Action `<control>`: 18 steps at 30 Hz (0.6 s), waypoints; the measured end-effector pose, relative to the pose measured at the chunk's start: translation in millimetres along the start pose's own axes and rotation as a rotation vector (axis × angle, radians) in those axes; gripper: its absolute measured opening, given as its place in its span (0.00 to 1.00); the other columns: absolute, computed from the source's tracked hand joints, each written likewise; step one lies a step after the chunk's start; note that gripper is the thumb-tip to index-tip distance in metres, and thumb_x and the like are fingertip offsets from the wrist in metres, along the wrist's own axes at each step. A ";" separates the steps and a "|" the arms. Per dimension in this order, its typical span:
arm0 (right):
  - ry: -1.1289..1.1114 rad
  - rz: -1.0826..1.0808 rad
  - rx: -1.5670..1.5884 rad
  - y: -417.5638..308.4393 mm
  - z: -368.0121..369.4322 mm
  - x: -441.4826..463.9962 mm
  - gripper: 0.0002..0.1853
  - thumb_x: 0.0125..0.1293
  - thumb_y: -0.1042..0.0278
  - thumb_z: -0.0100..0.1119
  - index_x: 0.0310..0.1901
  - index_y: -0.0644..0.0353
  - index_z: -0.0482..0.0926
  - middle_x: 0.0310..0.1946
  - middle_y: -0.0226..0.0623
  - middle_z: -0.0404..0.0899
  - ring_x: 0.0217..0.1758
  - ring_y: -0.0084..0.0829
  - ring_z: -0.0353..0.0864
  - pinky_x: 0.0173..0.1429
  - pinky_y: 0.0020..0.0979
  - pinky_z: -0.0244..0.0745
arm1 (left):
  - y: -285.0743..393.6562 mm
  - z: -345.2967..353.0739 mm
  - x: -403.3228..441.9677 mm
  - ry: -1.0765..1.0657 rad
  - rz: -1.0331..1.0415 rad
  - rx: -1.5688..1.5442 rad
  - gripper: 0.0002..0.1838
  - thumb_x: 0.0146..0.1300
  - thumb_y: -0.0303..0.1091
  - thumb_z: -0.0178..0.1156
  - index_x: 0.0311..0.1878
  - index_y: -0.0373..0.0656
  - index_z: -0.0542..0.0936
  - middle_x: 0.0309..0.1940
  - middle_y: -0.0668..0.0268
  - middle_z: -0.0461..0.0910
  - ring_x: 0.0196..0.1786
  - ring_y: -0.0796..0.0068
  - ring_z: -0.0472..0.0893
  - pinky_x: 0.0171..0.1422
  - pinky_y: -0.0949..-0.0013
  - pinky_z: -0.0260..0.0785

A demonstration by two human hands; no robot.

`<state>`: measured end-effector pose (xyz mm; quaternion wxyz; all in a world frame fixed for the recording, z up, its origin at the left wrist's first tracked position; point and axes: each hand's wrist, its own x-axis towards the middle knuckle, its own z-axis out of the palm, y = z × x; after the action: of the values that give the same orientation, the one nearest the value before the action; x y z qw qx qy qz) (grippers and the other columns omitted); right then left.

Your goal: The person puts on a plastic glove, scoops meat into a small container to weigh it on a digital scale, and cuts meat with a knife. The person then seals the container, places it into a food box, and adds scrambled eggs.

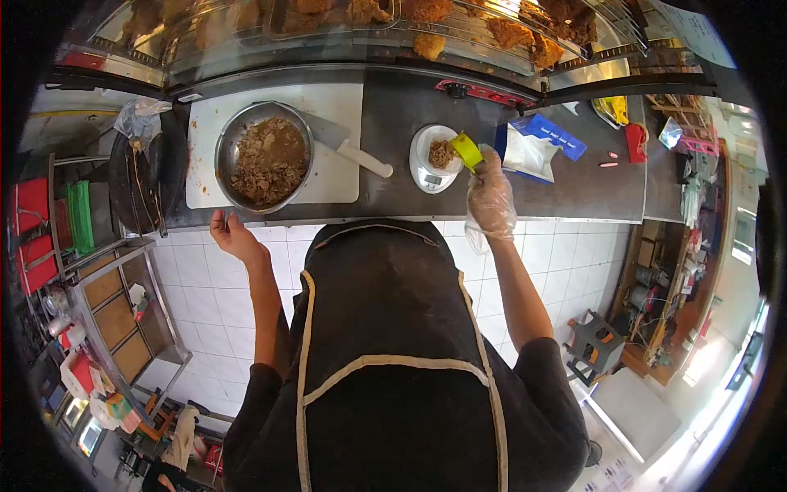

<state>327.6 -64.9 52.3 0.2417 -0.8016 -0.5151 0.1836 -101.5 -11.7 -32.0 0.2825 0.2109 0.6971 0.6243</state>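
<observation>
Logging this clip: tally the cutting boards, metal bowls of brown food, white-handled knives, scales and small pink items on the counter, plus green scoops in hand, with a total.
Cutting board: 1
Metal bowl: 1
White-handled knife: 1
Scale: 1
Small pink items: 2
Green scoop, in the gloved right hand: 1
Total: 7

A mixing bowl (227,144) of chopped meat (270,164) sits on a cutting board (338,182) near the left end of the worktop (381,197), a knife (354,152) at its right, handle past the board's edge. Mid-worktop stands a digital scale (431,180) bearing a meat portion (441,153), a scoop (467,151) in the right hand (491,197) and a plastic packet (529,156) to its right. A display case (369,69) lines the back edge.
</observation>
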 end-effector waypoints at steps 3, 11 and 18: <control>0.038 -0.016 -0.030 1.4 10.3 0.7 0.24 0.62 0.79 0.50 0.60 0.49 0.67 0.38 0.52 0.80 0.42 0.55 0.81 0.43 0.49 0.75 | 2.4 -0.7 -2.5 0.004 -0.003 -0.022 0.16 0.62 0.20 0.52 0.55 0.37 0.71 0.53 0.62 0.71 0.55 0.72 0.71 0.59 0.70 0.65; -0.007 0.012 -0.029 -3.5 -0.2 0.6 0.25 0.63 0.80 0.49 0.61 0.49 0.66 0.40 0.51 0.80 0.44 0.51 0.82 0.46 0.45 0.75 | -8.6 -10.2 2.0 0.020 0.020 -0.021 0.16 0.62 0.21 0.53 0.54 0.37 0.71 0.52 0.62 0.72 0.54 0.72 0.71 0.60 0.70 0.64; -0.008 0.068 0.152 5.3 -1.5 1.2 0.27 0.60 0.81 0.53 0.62 0.58 0.66 0.43 0.40 0.80 0.45 0.33 0.81 0.50 0.34 0.75 | -4.1 -3.0 -0.6 0.028 0.005 -0.044 0.16 0.61 0.21 0.53 0.54 0.37 0.71 0.52 0.62 0.71 0.54 0.72 0.71 0.59 0.69 0.63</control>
<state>332.8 -66.0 50.4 0.2933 -0.7973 -0.4730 0.2335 -102.7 -14.8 -35.9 0.2758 0.1975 0.6865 0.6432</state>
